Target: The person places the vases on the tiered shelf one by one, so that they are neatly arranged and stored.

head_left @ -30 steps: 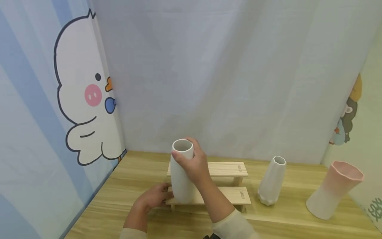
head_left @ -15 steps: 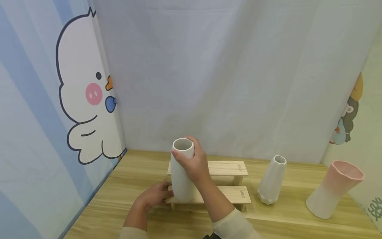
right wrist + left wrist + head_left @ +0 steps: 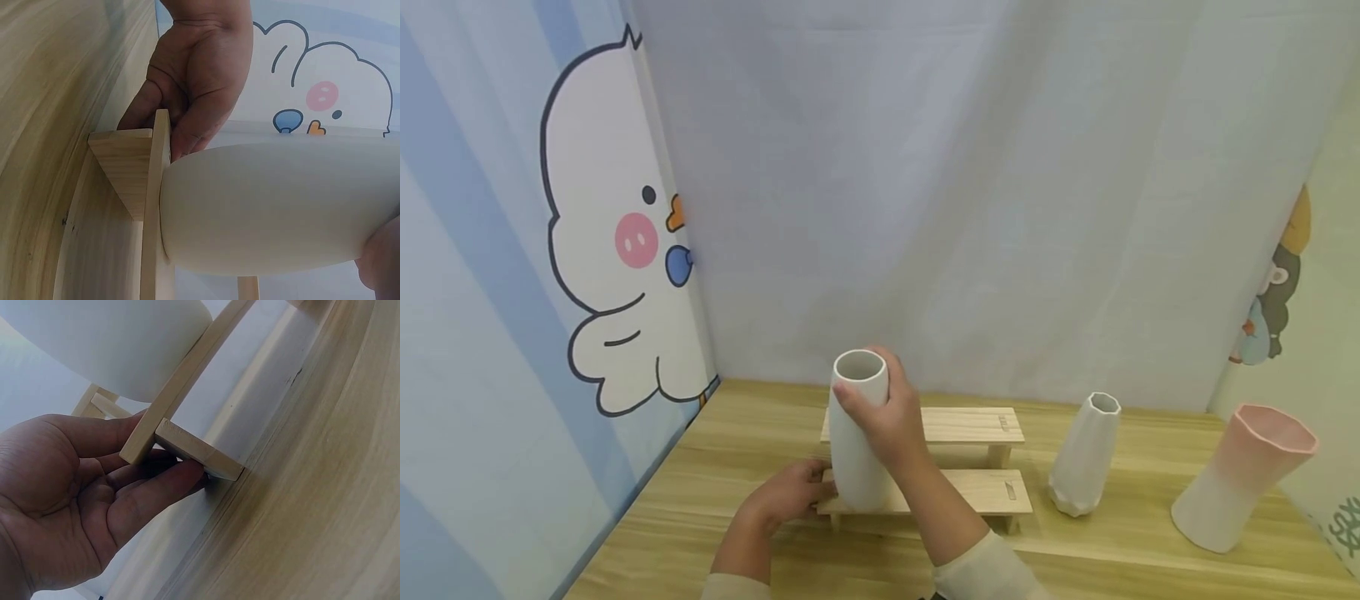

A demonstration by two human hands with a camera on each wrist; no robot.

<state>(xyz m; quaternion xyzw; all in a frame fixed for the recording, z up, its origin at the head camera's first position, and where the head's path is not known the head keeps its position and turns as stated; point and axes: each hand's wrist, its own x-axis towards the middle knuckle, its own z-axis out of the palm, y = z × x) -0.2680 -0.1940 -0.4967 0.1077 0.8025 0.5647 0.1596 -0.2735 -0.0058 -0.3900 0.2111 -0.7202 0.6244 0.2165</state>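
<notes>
A tall white vase (image 3: 857,454) stands upright on the lower step of a two-tier wooden stand (image 3: 977,492), near its left end. My right hand (image 3: 891,417) grips the vase's upper part, thumb on the near side just below the rim. In the right wrist view the vase (image 3: 269,206) has its base against the board. My left hand (image 3: 786,496) pinches the left end of the lower step. As the left wrist view shows, the thumb lies over the board (image 3: 187,375) and the fingers are curled beneath it by the leg (image 3: 200,450).
A white faceted vase (image 3: 1084,458) stands to the right of the stand. Farther right is a pink-and-white vase (image 3: 1240,479) with a flared mouth. A grey curtain (image 3: 970,208) hangs behind the wooden table (image 3: 700,492), and a printed cloth (image 3: 595,350) hangs at the left.
</notes>
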